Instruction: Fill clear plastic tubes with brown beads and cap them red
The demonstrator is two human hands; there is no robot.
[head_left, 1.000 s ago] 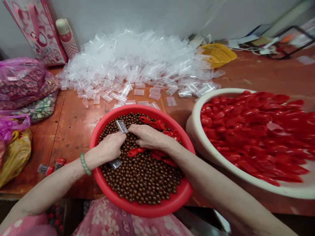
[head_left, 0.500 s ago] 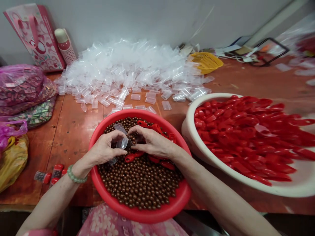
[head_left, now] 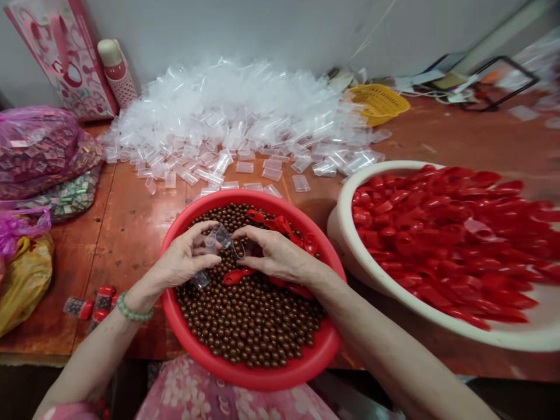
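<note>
Both hands are over a red basin (head_left: 175, 326) full of brown chocolate balls (head_left: 258, 326). My left hand (head_left: 188, 256), wearing a green bead bracelet (head_left: 133, 309), has its fingers curled round a clear plastic tube (head_left: 210, 244). Another clear tube (head_left: 200, 280) shows below that palm. My right hand (head_left: 273, 251) pinches a second clear tube (head_left: 238, 249) between thumb and forefinger, its open end facing me with brown balls visible at it. Several red caps with loops (head_left: 256, 216) lie on the balls around my right hand, which partly hides some of them.
A cream basin (head_left: 345, 227) heaped with red caps (head_left: 437, 233) stands at right. Clear tubes (head_left: 245, 116) are piled along the wall beside a yellow basket (head_left: 380, 104). Filled tubes with red caps (head_left: 102, 300) lie at left, near bags of small packets (head_left: 39, 151).
My left hand has drawn slightly left and away from the right, and its tube now stands more upright between the fingers. My right hand still pinches its tube. The camera view has shifted slightly.
</note>
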